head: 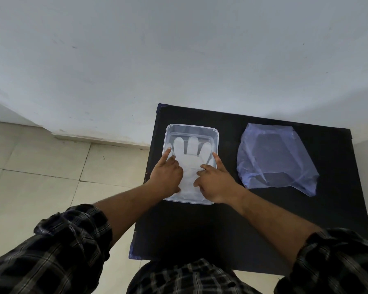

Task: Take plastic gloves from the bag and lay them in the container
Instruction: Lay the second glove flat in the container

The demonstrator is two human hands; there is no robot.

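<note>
The plastic glove (190,161) is lying flat inside the clear container (216,132), with both hands, left (167,172) and right (214,181), pressing on it open-fingered, gripping nothing, so the clingy film is probably risking lifting out with them.

hands: left hand (167,174), right hand (214,183) flat on glove (190,164) | container (192,128) | bag (278,160) beside, apart
</note>
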